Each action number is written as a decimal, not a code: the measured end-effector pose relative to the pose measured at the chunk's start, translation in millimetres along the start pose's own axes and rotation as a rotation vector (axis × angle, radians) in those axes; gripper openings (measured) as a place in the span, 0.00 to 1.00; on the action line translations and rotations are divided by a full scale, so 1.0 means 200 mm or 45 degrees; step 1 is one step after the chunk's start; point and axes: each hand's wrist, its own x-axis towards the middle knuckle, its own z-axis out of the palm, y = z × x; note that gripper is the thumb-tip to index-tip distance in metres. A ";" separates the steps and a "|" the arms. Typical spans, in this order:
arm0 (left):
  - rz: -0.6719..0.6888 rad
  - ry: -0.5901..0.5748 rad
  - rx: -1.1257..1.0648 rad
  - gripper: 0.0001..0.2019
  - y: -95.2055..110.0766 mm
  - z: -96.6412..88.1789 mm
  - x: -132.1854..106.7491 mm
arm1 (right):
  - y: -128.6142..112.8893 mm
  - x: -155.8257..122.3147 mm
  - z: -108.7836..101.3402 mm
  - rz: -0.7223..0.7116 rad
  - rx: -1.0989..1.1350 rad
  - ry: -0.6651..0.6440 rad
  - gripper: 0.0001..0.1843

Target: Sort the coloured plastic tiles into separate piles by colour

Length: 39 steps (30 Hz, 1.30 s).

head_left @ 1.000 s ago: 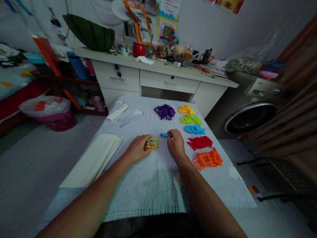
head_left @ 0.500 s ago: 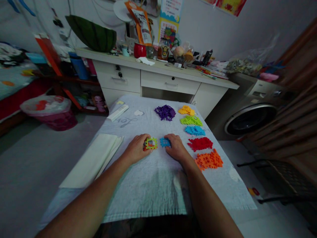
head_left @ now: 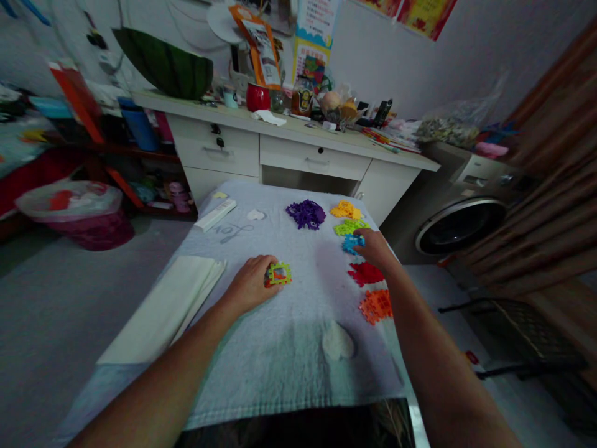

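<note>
My left hand [head_left: 250, 284] rests on the towel-covered table [head_left: 289, 348], fingers closed on a small block of joined plastic tiles [head_left: 278, 274] with a green face on top and red beneath. My right hand [head_left: 375, 246] reaches to the right side and lies over the blue tile pile [head_left: 351, 242], fingers curled on it. Around that hand lie sorted piles: purple [head_left: 306, 213], yellow [head_left: 345, 210], green [head_left: 347, 226], red [head_left: 364, 273] and orange [head_left: 375, 305].
A folded white cloth [head_left: 165, 308] lies at the table's left edge and a white remote [head_left: 214, 214] at the far left corner. Behind stands a cluttered white desk [head_left: 298, 134] with a watermelon half [head_left: 163, 62]. A washing machine [head_left: 459, 218] is on the right, a pink bin [head_left: 74, 211] on the left.
My right hand has moved from beside the tile block, where it held a blue tile, out to the blue pile on the right. The left hand stays on the block.
</note>
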 end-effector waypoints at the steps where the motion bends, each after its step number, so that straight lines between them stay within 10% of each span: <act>1: 0.005 0.002 -0.001 0.21 0.00 0.00 0.00 | 0.04 0.02 -0.01 0.055 -0.024 -0.018 0.24; 11: -0.001 -0.005 0.087 0.22 -0.01 0.01 0.00 | 0.16 0.06 0.03 0.266 -0.115 -0.155 0.24; 17: -0.036 -0.021 0.140 0.21 0.01 -0.01 0.00 | -0.13 -0.03 0.07 -0.009 0.086 0.048 0.21; 24: -0.062 -0.015 0.157 0.25 0.02 -0.03 -0.01 | -0.63 -0.23 0.22 -0.715 0.546 -0.188 0.27; 39: -0.092 0.008 0.195 0.22 -0.05 -0.02 -0.02 | -0.66 -0.26 0.32 -0.474 0.793 -0.058 0.15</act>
